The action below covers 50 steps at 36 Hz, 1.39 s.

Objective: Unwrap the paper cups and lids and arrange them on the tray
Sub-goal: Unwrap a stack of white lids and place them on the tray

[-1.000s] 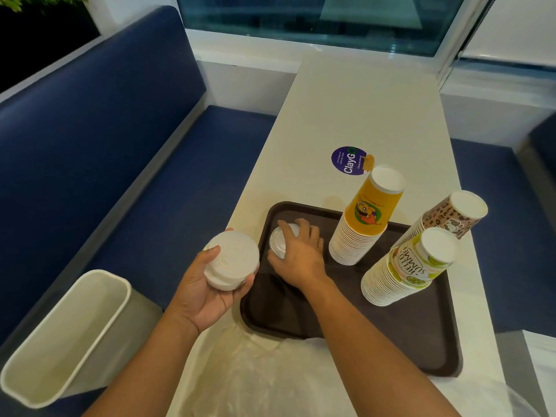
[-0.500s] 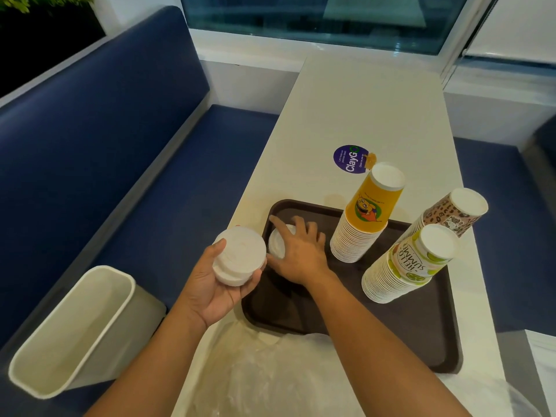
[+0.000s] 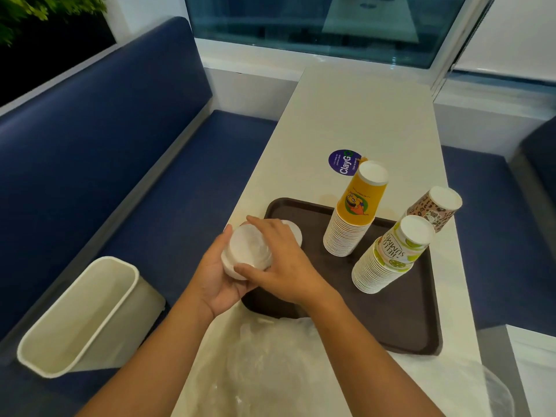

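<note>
Over the tray [image 3: 391,320] edge, left hand [image 3: 216,284] and right hand [image 3: 285,263] grip lid stack [image 3: 246,248]

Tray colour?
Dark brown tray; the head view shows it best.

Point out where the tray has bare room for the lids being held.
The tray's near half is bare, bordered by the green-print cup stack, the near rim and the plastic wrap. A narrower strip runs between the lids at the far left corner and the orange cup stack. The far right is crowded by these and the brown-patterned cup stack.
</note>
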{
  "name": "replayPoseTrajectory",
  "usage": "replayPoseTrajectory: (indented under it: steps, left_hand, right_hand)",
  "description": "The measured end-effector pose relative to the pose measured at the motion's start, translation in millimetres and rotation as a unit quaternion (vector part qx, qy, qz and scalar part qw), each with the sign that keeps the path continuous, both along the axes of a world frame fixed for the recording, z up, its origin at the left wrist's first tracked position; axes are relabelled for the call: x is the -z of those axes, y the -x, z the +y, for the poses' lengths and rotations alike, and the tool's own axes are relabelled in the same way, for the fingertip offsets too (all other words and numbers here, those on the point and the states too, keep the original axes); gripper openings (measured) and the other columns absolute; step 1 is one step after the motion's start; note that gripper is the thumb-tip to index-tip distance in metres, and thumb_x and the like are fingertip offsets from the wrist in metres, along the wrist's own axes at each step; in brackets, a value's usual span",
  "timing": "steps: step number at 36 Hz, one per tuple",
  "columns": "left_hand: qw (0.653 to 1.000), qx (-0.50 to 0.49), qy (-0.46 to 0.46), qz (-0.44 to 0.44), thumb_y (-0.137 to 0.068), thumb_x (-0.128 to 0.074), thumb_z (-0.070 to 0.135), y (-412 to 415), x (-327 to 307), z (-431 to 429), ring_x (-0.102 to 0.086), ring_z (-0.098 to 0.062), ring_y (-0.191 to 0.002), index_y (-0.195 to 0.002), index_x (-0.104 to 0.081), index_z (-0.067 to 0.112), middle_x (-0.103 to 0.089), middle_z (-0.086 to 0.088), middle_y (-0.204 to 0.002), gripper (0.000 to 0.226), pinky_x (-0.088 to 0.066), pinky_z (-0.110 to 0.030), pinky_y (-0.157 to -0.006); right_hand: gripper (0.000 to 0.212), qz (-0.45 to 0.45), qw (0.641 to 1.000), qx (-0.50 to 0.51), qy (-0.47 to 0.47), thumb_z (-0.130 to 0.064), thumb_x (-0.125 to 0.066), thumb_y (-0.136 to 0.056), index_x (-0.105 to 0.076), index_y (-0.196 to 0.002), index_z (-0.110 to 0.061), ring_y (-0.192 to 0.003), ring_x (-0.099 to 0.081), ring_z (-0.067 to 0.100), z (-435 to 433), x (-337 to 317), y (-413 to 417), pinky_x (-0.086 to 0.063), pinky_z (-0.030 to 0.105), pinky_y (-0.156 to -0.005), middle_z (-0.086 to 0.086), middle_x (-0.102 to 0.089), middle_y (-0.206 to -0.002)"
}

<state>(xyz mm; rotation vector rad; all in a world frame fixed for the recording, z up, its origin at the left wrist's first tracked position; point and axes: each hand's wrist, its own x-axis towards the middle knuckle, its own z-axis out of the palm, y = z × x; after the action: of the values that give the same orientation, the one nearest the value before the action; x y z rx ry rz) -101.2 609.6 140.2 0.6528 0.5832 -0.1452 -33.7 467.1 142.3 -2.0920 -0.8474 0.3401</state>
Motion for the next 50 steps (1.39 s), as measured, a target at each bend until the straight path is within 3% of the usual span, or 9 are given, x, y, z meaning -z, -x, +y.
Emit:
replayPoseTrajectory:
  steps: [7, 14, 18, 21, 26, 32, 35, 40, 50]
  left_hand:
    - [1.000, 0.019, 0.006, 0.002, -0.091, -0.060, 0.067, 2, 4, -5, -0.065, -0.038, -0.127, -0.144, -0.059, 0.023, -0.065, -0.018, -0.140, 0.069, -0.060, -0.053, -0.091]
    - [0.999, -0.012, 0.046, -0.003, -0.097, -0.055, 0.064, -4, 7, -2, -0.067, -0.034, -0.123, -0.146, -0.059, 0.025, -0.065, -0.015, -0.141, 0.064, -0.063, -0.049, -0.086]
    - [0.997, -0.040, 0.065, -0.001, -0.094, -0.060, 0.063, -7, 15, 5, -0.069, -0.033, -0.112, -0.146, -0.060, 0.029, -0.068, -0.016, -0.133, 0.062, -0.064, -0.048, -0.081]
    - [0.997, -0.044, 0.066, -0.002, -0.092, -0.062, 0.061, -8, 20, 10, -0.070, -0.033, -0.110, -0.144, -0.061, 0.028, -0.068, -0.018, -0.131, 0.062, -0.064, -0.048, -0.083]
    - [0.996, -0.052, 0.066, 0.002, -0.093, -0.062, 0.060, -9, 25, 17, -0.070, -0.034, -0.109, -0.141, -0.064, 0.027, -0.068, -0.019, -0.131, 0.058, -0.059, -0.048, -0.092]
    - [0.997, -0.048, 0.055, -0.001, -0.092, -0.064, 0.059, -10, 27, 23, -0.069, -0.035, -0.112, -0.142, -0.063, 0.026, -0.062, -0.021, -0.142, 0.060, -0.060, -0.047, -0.091]
    - [0.997, -0.049, 0.055, -0.003, -0.092, -0.064, 0.058, -11, 27, 25, -0.070, -0.035, -0.113, -0.140, -0.064, 0.027, -0.062, -0.021, -0.142, 0.057, -0.058, -0.049, -0.095]
    - [0.997, -0.044, 0.057, -0.001, -0.095, -0.062, 0.057, -11, 25, 23, -0.070, -0.036, -0.112, -0.139, -0.065, 0.027, -0.064, -0.021, -0.139, 0.053, -0.062, -0.047, -0.088]
    - [0.998, -0.039, 0.059, 0.002, -0.095, -0.062, 0.056, -13, 21, 21, -0.070, -0.035, -0.111, -0.139, -0.066, 0.027, -0.068, -0.020, -0.132, 0.052, -0.064, -0.045, -0.082]
  right_hand:
    - [0.086, -0.013, 1.000, 0.001, 0.020, -0.058, -0.076, -0.084, -0.030, -0.155, -0.038, -0.134, -0.033, 0.002, -7, -1, 0, -0.040, 0.028, -0.109, -0.016, -0.035, -0.150]
    - [0.081, 0.055, 0.983, 0.153, -0.079, -0.050, -0.081, -0.082, -0.039, -0.150, -0.035, -0.131, -0.045, 0.006, -2, 6, -13, -0.043, 0.026, -0.104, -0.013, -0.045, -0.147]
    - [0.082, 0.043, 0.971, 0.235, -0.002, -0.056, -0.074, -0.086, -0.032, -0.153, -0.035, -0.141, -0.038, 0.016, 6, 27, -40, -0.041, 0.034, -0.110, -0.007, -0.035, -0.158]
    - [0.086, -0.015, 0.970, 0.213, 0.120, -0.060, -0.070, -0.087, -0.029, -0.156, -0.030, -0.145, -0.033, 0.024, 9, 48, -58, -0.037, 0.047, -0.119, -0.001, -0.033, -0.160]
    - [0.086, -0.032, 0.963, 0.149, 0.221, -0.057, -0.068, -0.090, -0.024, -0.158, -0.029, -0.143, -0.030, 0.029, 15, 74, -68, -0.035, 0.048, -0.116, 0.003, -0.032, -0.158]
    - [0.088, -0.023, 0.965, 0.141, 0.218, -0.057, -0.070, -0.086, -0.024, -0.157, -0.033, -0.143, -0.030, 0.031, 18, 81, -68, -0.034, 0.051, -0.117, 0.004, -0.028, -0.158]
    - [0.089, -0.014, 0.967, 0.131, 0.219, -0.058, -0.070, -0.084, -0.021, -0.157, -0.043, -0.143, -0.028, 0.034, 16, 80, -67, -0.035, 0.055, -0.118, 0.005, -0.024, -0.156]
    - [0.079, -0.007, 0.964, 0.101, 0.245, -0.060, -0.066, -0.086, -0.028, -0.154, -0.044, -0.146, -0.020, 0.037, 16, 78, -70, -0.030, 0.058, -0.120, 0.004, -0.015, -0.161]
    - [0.070, -0.035, 0.959, 0.104, 0.261, -0.057, -0.069, -0.088, -0.037, -0.149, -0.043, -0.142, -0.027, 0.036, 19, 78, -70, -0.036, 0.055, -0.117, 0.006, -0.026, -0.157]
